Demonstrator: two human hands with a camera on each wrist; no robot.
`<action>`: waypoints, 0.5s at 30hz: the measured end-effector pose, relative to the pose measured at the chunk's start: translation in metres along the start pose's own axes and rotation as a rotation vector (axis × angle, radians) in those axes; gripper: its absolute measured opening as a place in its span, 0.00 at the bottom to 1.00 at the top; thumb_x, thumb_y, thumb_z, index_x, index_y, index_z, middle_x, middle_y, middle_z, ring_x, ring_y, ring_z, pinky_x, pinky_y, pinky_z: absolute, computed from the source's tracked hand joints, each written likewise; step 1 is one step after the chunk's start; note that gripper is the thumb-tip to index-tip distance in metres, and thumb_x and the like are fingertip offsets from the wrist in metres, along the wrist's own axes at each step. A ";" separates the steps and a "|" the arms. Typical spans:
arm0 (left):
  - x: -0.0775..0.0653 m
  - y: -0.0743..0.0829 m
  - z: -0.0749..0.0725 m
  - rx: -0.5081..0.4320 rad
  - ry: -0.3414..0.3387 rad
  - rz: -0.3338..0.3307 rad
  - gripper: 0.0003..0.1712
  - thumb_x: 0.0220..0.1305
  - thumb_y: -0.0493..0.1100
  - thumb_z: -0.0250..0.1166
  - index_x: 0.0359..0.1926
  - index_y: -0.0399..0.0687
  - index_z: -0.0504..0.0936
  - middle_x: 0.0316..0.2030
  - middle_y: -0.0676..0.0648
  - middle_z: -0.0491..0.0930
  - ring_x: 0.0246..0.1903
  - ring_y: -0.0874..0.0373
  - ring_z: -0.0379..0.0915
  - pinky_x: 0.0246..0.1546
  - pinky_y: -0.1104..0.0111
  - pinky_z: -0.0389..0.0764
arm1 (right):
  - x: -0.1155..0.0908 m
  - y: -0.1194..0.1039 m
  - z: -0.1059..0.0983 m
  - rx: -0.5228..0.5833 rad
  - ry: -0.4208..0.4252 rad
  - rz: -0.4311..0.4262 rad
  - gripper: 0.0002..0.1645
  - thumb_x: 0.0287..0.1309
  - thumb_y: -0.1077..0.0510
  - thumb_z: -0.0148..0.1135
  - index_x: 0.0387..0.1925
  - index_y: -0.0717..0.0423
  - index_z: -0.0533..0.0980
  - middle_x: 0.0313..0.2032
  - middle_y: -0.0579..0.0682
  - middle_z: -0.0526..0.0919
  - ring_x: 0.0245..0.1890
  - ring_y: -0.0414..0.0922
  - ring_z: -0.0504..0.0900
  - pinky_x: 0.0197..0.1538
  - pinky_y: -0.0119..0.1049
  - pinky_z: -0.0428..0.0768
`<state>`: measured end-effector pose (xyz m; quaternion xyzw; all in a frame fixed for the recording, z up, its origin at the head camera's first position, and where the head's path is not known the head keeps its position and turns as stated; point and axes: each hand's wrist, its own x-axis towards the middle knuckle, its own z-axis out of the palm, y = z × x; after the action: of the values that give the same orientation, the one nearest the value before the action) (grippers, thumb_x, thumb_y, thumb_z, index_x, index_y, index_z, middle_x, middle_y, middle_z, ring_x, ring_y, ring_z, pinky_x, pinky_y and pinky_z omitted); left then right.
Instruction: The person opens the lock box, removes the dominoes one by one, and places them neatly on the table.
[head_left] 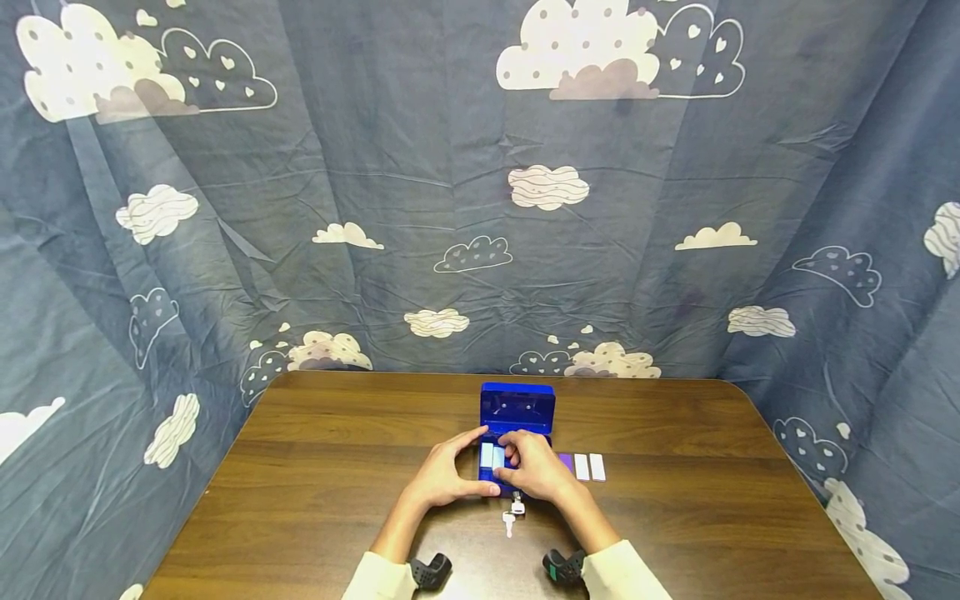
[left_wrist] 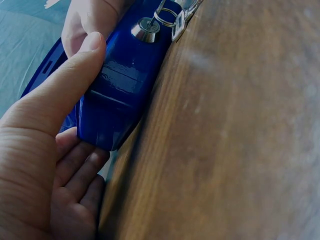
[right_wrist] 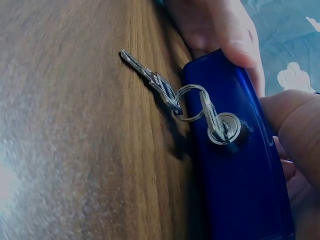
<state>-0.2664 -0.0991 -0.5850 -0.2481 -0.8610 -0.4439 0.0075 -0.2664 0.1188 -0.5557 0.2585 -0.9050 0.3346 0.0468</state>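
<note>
Keys (right_wrist: 167,95) share a thin metal ring (right_wrist: 191,86) at the front of a blue box (right_wrist: 240,185); one stands in the round lock (right_wrist: 234,123), and the other lies on the wood-grained surface (head_left: 337,433) just in front. The box sits near the middle of that surface with its lid (head_left: 517,408) raised at the back, leaning upright. Both hands are at the box, close to each other. The left hand (head_left: 438,475) spans its left end, gripping it with the thumb on the front and the fingers at the side and rear corner. The right hand (head_left: 536,467) reaches over the inside, its thumb and forefinger bent about a pale block (head_left: 499,455), which they pinch by its ends; whether the block touches the bottom of the box cannot be told. Just left of it, within the box, is a similar light block (head_left: 487,455). Right of the box, on the surface, come a purple block (head_left: 566,460), partly hidden by the right hand, and then two white blocks (head_left: 581,467) side by side with a narrow gap between them. Each wrist wears a dark device (head_left: 431,573) near a cream sleeve (head_left: 378,575). Behind the surface hangs a blue-grey cloth (head_left: 420,217) printed with clouds (head_left: 547,187).
</note>
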 end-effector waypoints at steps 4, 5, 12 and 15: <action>0.001 0.000 0.000 -0.003 0.003 0.007 0.57 0.44 0.59 0.84 0.74 0.53 0.71 0.70 0.43 0.75 0.70 0.48 0.71 0.71 0.50 0.72 | 0.001 -0.002 0.000 -0.030 -0.013 0.014 0.27 0.47 0.59 0.80 0.47 0.69 0.81 0.30 0.50 0.82 0.31 0.43 0.80 0.36 0.32 0.80; 0.001 0.000 0.000 -0.002 0.004 0.008 0.57 0.44 0.60 0.84 0.74 0.53 0.71 0.69 0.44 0.75 0.70 0.48 0.71 0.71 0.50 0.72 | 0.001 -0.003 0.000 -0.034 -0.015 0.020 0.27 0.47 0.60 0.80 0.47 0.69 0.81 0.30 0.50 0.82 0.31 0.43 0.79 0.36 0.32 0.79; 0.001 0.000 0.000 0.001 0.003 0.002 0.57 0.44 0.60 0.84 0.74 0.54 0.71 0.69 0.44 0.75 0.70 0.48 0.71 0.72 0.51 0.72 | 0.002 -0.002 0.001 -0.068 -0.017 0.019 0.25 0.46 0.60 0.80 0.45 0.69 0.82 0.29 0.49 0.81 0.30 0.39 0.77 0.35 0.32 0.79; 0.000 0.000 0.000 0.010 0.002 0.003 0.57 0.44 0.60 0.84 0.74 0.54 0.71 0.69 0.44 0.75 0.69 0.49 0.71 0.71 0.51 0.72 | 0.002 -0.002 0.001 -0.074 -0.020 0.014 0.25 0.46 0.60 0.80 0.45 0.68 0.82 0.29 0.49 0.81 0.30 0.39 0.76 0.35 0.32 0.78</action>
<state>-0.2664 -0.0990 -0.5849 -0.2490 -0.8628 -0.4399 0.0100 -0.2672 0.1159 -0.5550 0.2534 -0.9189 0.2988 0.0450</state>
